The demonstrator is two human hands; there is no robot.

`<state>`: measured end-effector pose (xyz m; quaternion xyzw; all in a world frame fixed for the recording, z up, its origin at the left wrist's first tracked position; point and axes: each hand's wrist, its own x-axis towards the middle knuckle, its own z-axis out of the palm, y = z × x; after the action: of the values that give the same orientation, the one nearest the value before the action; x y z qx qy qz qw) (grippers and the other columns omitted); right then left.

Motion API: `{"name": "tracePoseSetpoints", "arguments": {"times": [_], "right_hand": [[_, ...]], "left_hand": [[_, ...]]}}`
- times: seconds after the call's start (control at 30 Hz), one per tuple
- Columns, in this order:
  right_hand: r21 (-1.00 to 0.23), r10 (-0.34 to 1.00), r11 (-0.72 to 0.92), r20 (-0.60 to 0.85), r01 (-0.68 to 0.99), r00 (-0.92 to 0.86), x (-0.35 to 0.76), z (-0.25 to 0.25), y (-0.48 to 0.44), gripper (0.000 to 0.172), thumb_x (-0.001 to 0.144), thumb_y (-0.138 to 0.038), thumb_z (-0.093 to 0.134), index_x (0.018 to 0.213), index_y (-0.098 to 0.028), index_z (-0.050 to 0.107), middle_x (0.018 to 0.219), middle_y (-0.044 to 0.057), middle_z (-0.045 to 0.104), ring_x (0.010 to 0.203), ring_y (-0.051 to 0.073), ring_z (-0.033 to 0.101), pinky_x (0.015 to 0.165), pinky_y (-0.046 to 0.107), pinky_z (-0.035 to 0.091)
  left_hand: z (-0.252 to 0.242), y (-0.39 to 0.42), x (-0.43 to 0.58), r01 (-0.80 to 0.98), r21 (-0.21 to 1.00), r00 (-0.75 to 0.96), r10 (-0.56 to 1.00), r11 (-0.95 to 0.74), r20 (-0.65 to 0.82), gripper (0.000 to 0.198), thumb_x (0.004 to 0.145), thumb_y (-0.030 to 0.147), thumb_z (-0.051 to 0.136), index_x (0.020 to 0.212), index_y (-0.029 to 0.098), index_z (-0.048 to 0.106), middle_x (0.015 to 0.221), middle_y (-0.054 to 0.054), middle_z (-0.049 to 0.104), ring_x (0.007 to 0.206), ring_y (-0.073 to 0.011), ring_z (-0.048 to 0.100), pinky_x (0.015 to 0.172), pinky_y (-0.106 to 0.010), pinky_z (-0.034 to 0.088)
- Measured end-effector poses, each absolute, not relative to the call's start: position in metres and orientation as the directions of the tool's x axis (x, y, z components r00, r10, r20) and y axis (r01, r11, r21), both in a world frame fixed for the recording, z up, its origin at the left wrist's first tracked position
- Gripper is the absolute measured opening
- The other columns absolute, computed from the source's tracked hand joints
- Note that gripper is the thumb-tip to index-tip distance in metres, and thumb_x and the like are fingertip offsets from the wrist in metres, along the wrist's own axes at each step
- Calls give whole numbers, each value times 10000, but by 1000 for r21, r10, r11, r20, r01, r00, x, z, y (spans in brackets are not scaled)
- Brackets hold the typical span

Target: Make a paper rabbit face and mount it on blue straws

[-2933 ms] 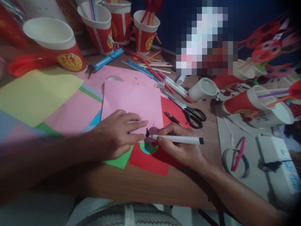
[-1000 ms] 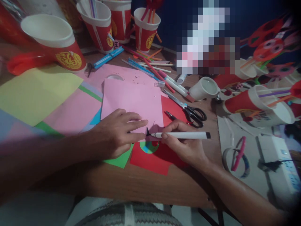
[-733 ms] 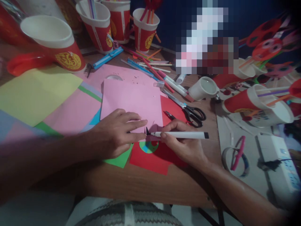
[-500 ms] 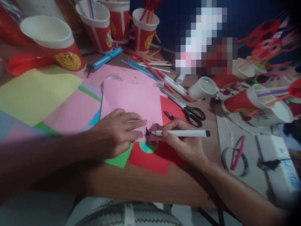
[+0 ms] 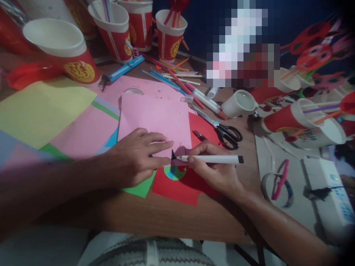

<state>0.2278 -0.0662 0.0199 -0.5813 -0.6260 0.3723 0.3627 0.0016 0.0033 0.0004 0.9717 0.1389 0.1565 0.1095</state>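
Observation:
My left hand (image 5: 135,155) lies flat on a pink sheet of paper (image 5: 155,118), fingers stretched out and pressing its lower edge down. My right hand (image 5: 215,168) grips a white marker pen (image 5: 213,159) lying almost level, its black tip touching the pink sheet's lower right corner, right at my left fingertips. Under the pink sheet lies a red sheet (image 5: 180,184) with a green and blue paper disc (image 5: 174,172) on it. A green sheet (image 5: 141,188) pokes out below my left hand.
Yellow paper (image 5: 41,107) and other coloured sheets cover the table's left. Black-handled scissors (image 5: 226,133) lie right of the red sheet. Red paper cups (image 5: 63,48) with straws stand behind, loose straws and pens (image 5: 177,77) scattered. A tipped cup (image 5: 299,123), a tape roll (image 5: 274,184) and a power strip (image 5: 330,192) are at right.
Almost nothing has changed. The marker has shifted slightly back and forth in my right hand with its tip staying at the pink sheet's corner; my left hand has stayed put.

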Motion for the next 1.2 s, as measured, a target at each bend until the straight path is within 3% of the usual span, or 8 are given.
{"name": "tracePoseSetpoints", "arguments": {"times": [0.77,1.2], "right_hand": [[-838,993,53,-14,543,-117,228,18,-68,94,798,-212,622,718,-186,580,608,-23,626,505,93,523,465,198,405],[-860,993,36,-28,509,-116,228,16,-68,97,801,-213,622,718,-186,580,613,-21,626,516,97,526,476,203,412]], "left_hand": [[3,3,3,234,248,914,300,-940,274,318,732,106,591,1019,213,676,1282,-116,605,1175,-316,520,874,-470,419],[4,2,3,242,230,918,299,-943,260,324,740,100,581,1028,216,676,1295,-123,596,1177,-320,516,864,-477,417]]}}
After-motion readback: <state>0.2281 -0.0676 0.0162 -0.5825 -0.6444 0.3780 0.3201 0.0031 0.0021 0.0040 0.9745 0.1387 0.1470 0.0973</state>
